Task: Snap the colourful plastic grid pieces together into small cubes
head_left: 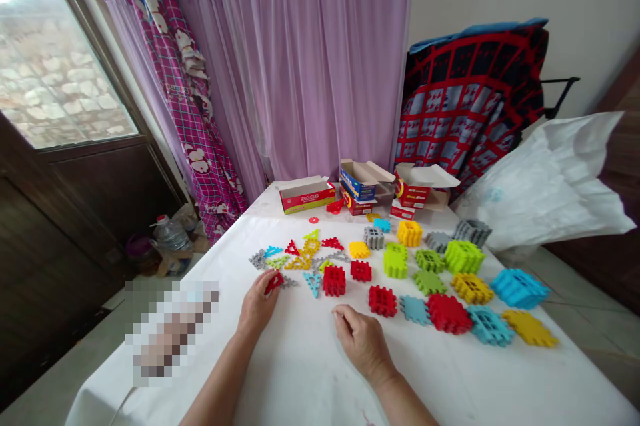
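Observation:
My left hand has its fingers curled over a red plastic interlocking piece, partly hidden by them. Just right of it lies a grey toothed piece. My right hand rests on the white cloth in a loose fist, with nothing showing in it. Beyond the left hand are loose triangular pieces, among them a light blue triangle and a yellow cluster. Ahead of my right hand stand stacks of square interlocking pieces, including a red stack and another red stack.
Green stacks, a blue stack and yellow squares spread along the right side. Opened cardboard boxes line the table's far edge. A white plastic bag bulges at the right. A blurred-out patch covers the left edge.

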`<move>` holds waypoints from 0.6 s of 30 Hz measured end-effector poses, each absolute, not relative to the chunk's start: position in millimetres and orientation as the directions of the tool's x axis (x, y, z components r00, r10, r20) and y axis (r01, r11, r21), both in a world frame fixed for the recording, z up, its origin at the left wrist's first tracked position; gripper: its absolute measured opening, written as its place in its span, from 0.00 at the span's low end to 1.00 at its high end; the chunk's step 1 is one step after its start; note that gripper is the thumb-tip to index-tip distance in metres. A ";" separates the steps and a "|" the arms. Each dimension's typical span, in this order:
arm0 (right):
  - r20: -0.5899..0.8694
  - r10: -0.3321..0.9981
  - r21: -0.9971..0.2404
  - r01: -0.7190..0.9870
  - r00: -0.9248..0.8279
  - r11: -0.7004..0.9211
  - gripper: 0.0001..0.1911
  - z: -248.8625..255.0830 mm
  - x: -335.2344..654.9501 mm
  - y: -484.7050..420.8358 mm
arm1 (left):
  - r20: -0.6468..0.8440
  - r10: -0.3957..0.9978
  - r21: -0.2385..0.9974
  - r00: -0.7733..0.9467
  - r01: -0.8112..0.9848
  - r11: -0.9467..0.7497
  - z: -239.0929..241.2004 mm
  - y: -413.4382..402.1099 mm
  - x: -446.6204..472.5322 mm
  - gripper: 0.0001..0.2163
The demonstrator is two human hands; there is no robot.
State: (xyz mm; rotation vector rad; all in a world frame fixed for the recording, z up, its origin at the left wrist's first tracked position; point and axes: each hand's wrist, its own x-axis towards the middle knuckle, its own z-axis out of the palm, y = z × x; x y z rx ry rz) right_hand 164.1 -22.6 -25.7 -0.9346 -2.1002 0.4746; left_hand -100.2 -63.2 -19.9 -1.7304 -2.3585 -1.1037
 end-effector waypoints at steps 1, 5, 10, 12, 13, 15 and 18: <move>0.501 0.753 -0.595 0.462 -0.427 0.658 0.17 -26.1 164.1 -22.5 | 0.407 0.828 0.516 -0.385 0.845 0.139 -19.5 -63.3 -99.9 0.16; 0.499 0.758 -0.605 0.458 -0.420 0.652 0.17 -25.6 163.9 -22.3 | 0.407 0.811 0.482 -0.420 0.853 0.200 -16.3 -62.7 -98.7 0.16; 0.431 0.791 -0.673 0.429 -0.435 0.603 0.17 -21.4 164.7 -22.4 | 0.368 0.789 0.442 -0.491 0.839 0.316 -11.6 -62.5 -97.1 0.16; 0.409 0.806 -0.698 0.421 -0.428 0.579 0.17 -20.2 165.0 -22.5 | 0.363 0.772 0.432 -0.522 0.828 0.357 -10.1 -63.5 -95.9 0.17; 0.400 0.811 -0.706 0.420 -0.428 0.570 0.16 -19.8 165.0 -22.5 | 0.361 0.765 0.429 -0.533 0.823 0.372 -9.4 -64.1 -95.1 0.17; 0.381 0.815 -0.712 0.424 -0.436 0.560 0.16 -19.2 165.0 -22.6 | 0.354 0.756 0.429 -0.551 0.814 0.392 -7.8 -65.5 -93.4 0.16; 0.361 0.817 -0.709 0.437 -0.450 0.554 0.15 -19.2 164.5 -22.5 | 0.348 0.744 0.441 -0.570 0.800 0.406 -5.0 -66.7 -91.1 0.14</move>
